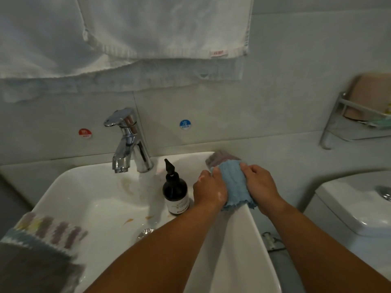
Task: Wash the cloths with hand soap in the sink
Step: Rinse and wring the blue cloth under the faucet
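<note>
Blue cloth [234, 187] seemingly straddles right sink rim [239, 240].

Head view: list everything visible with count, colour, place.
light blue crinkled cloth: one, blue, sink's right rim
purplish grey cloth: one, purple-grey, rim behind blue cloth
pastel striped cloth: one, multicoloured, sink's front left rim
dark pump soap bottle: one, near-black, sink ledge
white ceramic sink: one, white, centre
chrome faucet: one, silver, back of sink
white hanging towels: at least two, white, wall above
red round sticker: one, wall left of faucet
blue round sticker: one, wall right of faucet
metal wire shelf: one, silver, right wall
white toilet cistern: one, white, far right
left hand: grips blue cloth's left side
right hand: grips its right side
</note>
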A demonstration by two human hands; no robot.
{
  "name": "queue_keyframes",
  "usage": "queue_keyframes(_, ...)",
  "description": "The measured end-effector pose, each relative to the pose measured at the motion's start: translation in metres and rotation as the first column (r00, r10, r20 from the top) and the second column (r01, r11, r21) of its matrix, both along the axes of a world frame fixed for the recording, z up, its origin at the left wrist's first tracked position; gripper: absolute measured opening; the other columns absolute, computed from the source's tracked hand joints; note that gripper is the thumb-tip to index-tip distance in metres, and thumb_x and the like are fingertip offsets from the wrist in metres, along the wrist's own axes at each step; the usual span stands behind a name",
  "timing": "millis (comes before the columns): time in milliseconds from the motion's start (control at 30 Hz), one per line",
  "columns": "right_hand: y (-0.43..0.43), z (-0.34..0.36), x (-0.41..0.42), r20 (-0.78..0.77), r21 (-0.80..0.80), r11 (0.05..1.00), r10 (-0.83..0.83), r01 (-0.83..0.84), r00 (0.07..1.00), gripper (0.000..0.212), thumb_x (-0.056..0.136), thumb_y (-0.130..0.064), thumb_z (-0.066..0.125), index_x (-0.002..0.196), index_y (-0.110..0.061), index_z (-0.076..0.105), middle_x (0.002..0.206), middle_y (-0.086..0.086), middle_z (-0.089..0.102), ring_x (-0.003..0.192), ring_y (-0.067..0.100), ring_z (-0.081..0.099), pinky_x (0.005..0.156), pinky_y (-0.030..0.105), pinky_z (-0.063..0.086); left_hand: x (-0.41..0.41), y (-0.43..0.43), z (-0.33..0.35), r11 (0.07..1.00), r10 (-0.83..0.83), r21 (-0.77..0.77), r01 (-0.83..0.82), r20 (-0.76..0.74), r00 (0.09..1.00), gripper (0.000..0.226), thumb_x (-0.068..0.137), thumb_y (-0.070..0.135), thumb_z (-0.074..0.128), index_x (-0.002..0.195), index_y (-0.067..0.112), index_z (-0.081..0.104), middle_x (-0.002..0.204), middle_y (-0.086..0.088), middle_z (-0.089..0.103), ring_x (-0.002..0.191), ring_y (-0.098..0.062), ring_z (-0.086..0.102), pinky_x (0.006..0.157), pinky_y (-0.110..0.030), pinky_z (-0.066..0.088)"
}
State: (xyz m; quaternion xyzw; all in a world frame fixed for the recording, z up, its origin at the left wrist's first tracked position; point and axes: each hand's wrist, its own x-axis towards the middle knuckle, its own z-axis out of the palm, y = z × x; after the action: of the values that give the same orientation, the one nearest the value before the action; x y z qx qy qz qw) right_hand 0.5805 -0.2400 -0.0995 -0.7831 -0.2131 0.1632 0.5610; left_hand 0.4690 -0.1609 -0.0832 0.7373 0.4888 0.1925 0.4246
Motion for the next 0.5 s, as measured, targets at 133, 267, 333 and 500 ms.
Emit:
queue_keyframes(133, -0.01, 0.001, -0.001, 0.11, -0.125, 0.992, 0.015, -0.001, 0.994, 0.046, 0.097, -0.059, 0.049, 0.093, -0.017, 0.067, 0.091, 0.001, 0.07, 0.082, 0.017, 0.064, 0.074, 0.034, 0.049, -0.006, -0.003, 0.004, 0.998, -0.053, -0.042, 0.05, -0.05, 0.997, 0.061, 0.107, 0.054, 0.021, 0.133, 0.008, 0.051, 0.133, -0.017, 0.058, 0.11, -0.029, 0.056, 0.084, -0.03, 0.036)
queue_keyframes(267, -0.033, 0.021, -0.002, 0.397, -0.298, 0.948, 0.015, 0.113, 0.918, 0.04, 0.096, -0.055, 0.055, 0.107, -0.018, 0.061, 0.099, 0.003, 0.068, 0.086, 0.019, 0.06, 0.075, 0.029, 0.041, -0.032, -0.002, 0.011, 0.967, -0.143, -0.221, 0.125, -0.065, 0.988, 0.065, 0.103, 0.063, 0.025, 0.132, 0.01, 0.05, 0.115, -0.015, 0.067, 0.089, -0.028, 0.071, 0.068, -0.033, 0.057)
queue_keyframes(333, -0.04, 0.04, -0.015, 0.52, -0.235, 0.968, 0.044, 0.093, 0.853, 0.033, 0.095, -0.049, 0.06, 0.11, -0.02, 0.059, 0.098, 0.0, 0.066, 0.085, 0.015, 0.061, 0.074, 0.028, 0.045, -0.056, -0.001, 0.019, 0.933, -0.217, -0.307, 0.189, -0.057, 0.975, 0.058, 0.104, 0.06, 0.028, 0.126, 0.012, 0.05, 0.102, -0.014, 0.069, 0.071, -0.023, 0.07, 0.062, -0.032, 0.06)
queue_keyframes(500, -0.028, 0.074, -0.096, 0.673, -0.241, 0.944, 0.331, -0.227, 0.661, 0.026, 0.089, -0.048, 0.068, 0.104, -0.029, 0.061, 0.09, -0.013, 0.062, 0.079, 0.004, 0.061, 0.071, 0.014, 0.048, -0.138, 0.024, 0.04, 0.918, -0.396, -0.071, 0.391, -0.097, 0.913, 0.043, 0.104, 0.055, 0.038, 0.112, 0.016, 0.055, 0.096, -0.008, 0.067, 0.07, -0.018, 0.068, 0.062, -0.034, 0.058)
